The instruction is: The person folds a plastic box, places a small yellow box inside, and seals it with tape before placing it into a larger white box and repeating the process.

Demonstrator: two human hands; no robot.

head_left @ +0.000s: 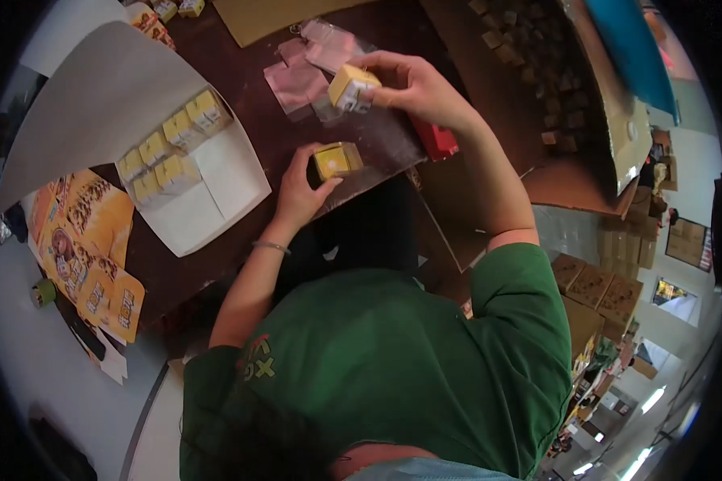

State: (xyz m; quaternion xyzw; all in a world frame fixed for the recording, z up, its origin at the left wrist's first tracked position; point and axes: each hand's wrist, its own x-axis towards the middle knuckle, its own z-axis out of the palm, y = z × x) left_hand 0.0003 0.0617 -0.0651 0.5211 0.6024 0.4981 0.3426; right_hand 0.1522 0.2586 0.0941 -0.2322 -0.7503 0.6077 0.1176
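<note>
My left hand (302,192) is closed around a small yellow box in a clear sleeve (334,161), low over the front edge of the dark table (377,132). Higher up and to the right, my right hand (405,84) grips a yellow and white box (353,86) between thumb and fingers. Beside that box lie clear plastic sleeves (295,82), flat and overlapping on the table. To the left, an open white carton (245,186) holds several yellow boxes (154,149) in rows along its far side.
Orange printed sheets (96,248) lie at the left. A red object (437,138) sits at the table edge by my right forearm. At the upper right, a large cardboard box (610,104) contains many small boxes (565,104). Stacked cartons (602,293) stand farther right.
</note>
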